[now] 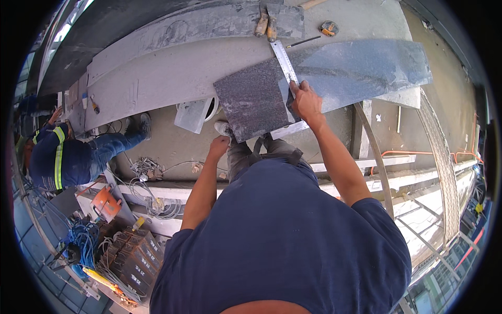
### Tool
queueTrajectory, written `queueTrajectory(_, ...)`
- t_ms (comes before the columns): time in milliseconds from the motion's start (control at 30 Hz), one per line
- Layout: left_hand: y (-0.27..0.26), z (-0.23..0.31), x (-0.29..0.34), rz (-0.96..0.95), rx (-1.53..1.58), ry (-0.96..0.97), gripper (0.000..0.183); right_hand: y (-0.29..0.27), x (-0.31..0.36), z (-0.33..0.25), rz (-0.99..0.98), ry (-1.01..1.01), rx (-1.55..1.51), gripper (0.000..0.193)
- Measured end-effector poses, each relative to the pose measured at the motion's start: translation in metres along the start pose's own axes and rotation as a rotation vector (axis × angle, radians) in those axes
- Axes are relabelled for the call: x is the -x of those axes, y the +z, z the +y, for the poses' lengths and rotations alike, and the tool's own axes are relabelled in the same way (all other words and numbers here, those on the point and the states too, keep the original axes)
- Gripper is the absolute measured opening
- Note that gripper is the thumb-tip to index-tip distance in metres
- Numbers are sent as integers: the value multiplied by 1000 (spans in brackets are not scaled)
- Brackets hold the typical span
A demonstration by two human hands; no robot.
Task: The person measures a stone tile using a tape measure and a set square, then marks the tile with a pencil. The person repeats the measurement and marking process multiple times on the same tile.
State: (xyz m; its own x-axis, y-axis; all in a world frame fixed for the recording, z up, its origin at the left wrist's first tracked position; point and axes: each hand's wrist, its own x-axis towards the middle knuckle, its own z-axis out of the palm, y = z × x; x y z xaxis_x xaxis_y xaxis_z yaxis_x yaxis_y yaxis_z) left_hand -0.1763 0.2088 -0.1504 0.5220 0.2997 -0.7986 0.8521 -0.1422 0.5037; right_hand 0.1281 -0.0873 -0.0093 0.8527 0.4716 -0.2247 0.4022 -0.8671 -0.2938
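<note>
My right hand (307, 102) is closed on a silver metal ruler (284, 62), pressing it across a stone slab (248, 99). The slab is dark and speckled left of the ruler, and its right part (361, 65) looks blue-grey and dusty. A pale straight bar (289, 129) runs along the slab's near edge; my hand and wrist hide whether it joins the ruler. Close to my knee, left of the slab's near corner, my left hand (219, 147) hangs with curled fingers. Anything inside them is hidden. A thin dark pencil-like stick (303, 42) lies beyond the slab.
Two wooden-handled tools (271, 29) and a yellow-black tape measure (329, 28) lie beyond the slab. Below it are a white bucket (212, 108) and a grey offcut (192, 115). At left another person (57, 152) bends over. Cables (157, 201) and stacked weights (137, 261) sit lower left.
</note>
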Motion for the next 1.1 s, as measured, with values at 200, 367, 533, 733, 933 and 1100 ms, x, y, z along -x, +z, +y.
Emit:
queueTrajectory(200,44,-47,4,147,-218,311,39,-4,2,-6,-26,-4,-52,55)
queueTrajectory(367,61,-68,28,296,-51,154,39,-1,7,-11,-35,-38,32,59)
queueTrajectory(533,63,-81,34,320,63,161,40,11,2,-8,-8,-95,91,60)
queueTrajectory(733,54,-76,23,236,238,60,37,0,-3,-12,-67,-37,72,63)
queueTrajectory(933,50,-73,20,265,268,24,33,-11,1,-18,-91,-9,29,64)
queueTrajectory(1100,39,-68,19,207,228,34,39,-7,1,-17,-63,-9,33,59)
